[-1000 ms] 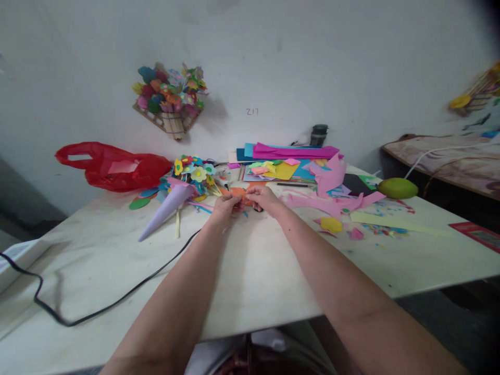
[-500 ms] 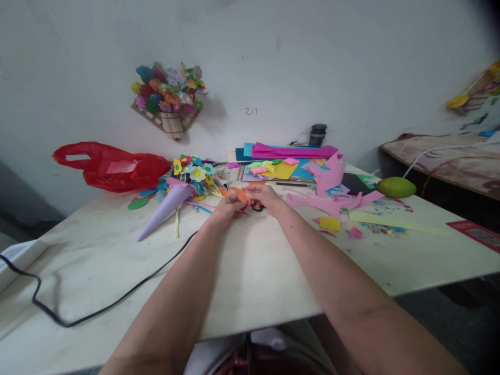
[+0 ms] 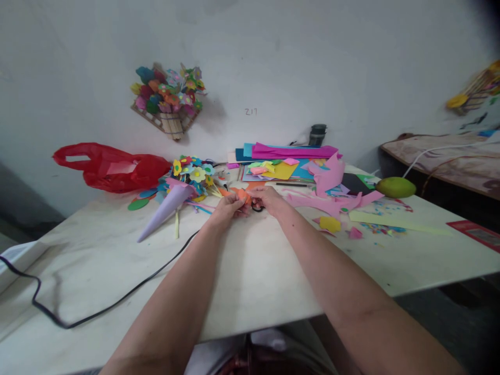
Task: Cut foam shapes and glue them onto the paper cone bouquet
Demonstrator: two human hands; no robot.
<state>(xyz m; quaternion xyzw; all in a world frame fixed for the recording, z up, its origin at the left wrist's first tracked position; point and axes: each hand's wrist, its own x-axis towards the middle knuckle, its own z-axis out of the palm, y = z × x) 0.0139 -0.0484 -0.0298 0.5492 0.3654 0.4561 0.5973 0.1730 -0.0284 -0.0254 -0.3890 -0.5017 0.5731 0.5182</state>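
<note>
Both hands meet at the middle of the table over a small piece of orange paper. The fingers of my left hand are closed on its left side. My right hand pinches the right side, fingertips close to the left ones. Just beneath the right fingers a black loop shows, like a scissors handle; whether it is held or lies on the table I cannot tell. More orange sheet lies behind the hands. To the left are a bunch of paper flowers and a lilac paper cone.
A red plastic bag sits at the back left, and a black cable crosses the left side. Coloured sheets are stacked by the wall. Pink scraps, a pale yellow strip and a green fruit lie to the right.
The orange paper has shifted slightly between my fingers and looks more bunched up. Both hands stay in almost the same place.
</note>
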